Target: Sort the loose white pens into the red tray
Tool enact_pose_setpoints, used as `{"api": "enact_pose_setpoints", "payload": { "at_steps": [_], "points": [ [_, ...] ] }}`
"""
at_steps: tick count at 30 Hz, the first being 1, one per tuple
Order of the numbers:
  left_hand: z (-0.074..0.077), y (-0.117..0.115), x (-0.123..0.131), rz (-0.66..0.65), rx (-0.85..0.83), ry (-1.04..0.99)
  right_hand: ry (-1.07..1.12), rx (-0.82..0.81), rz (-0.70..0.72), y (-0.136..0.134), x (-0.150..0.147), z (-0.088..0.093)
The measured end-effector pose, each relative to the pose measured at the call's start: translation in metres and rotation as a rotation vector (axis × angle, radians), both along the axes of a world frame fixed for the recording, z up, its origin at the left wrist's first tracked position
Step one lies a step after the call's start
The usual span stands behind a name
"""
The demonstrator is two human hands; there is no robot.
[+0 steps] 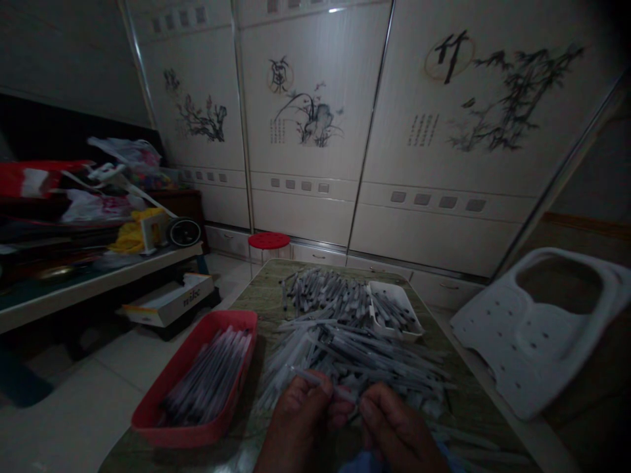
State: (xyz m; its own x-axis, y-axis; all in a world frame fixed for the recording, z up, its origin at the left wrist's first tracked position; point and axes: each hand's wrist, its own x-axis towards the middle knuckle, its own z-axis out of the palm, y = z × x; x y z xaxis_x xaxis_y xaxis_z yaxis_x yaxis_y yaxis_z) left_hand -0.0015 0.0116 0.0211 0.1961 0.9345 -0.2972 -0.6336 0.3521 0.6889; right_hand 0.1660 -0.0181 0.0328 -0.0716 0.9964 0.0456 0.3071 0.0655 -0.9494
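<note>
A clear, whitish pen [344, 393] runs between my two hands above the near side of the table. My left hand [305, 404] is closed around its barrel, with one end sticking out past the thumb. My right hand [389, 420] pinches the other, darker end; what exactly sits between those fingertips is hidden. Just beyond my hands spreads a loose heap of clear pen parts [355, 348]. Behind it lies a pile of shorter grey and black pieces [325, 292]. To the left, a red plastic basket [246, 322] holds many pens with dark ends [211, 374].
A white tray [419, 328] with more small pieces stands at the table's far right. Beyond the table [266, 279] is a red stool [269, 241]. A grey-white plastic chair [532, 341] leans at right. A cluttered bench [98, 282] and a shoe box [170, 301] are at left.
</note>
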Motion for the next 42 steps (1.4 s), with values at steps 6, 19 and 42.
{"api": "enact_pose_setpoints", "payload": {
  "at_steps": [6, 19, 42],
  "points": [
    [-0.002, 0.001, 0.000, 0.006, 0.021, -0.016, 0.165, -0.145, -0.009, 0.003, 0.000, -0.003],
    [0.002, 0.002, -0.004, -0.061, 0.009, 0.047, 0.259, -0.074, -0.240, 0.003, 0.006, 0.004],
    [0.013, 0.007, 0.017, -0.181, 0.855, 1.673, 0.100, -0.114, -0.539, -0.009, 0.111, 0.016]
  ]
}}
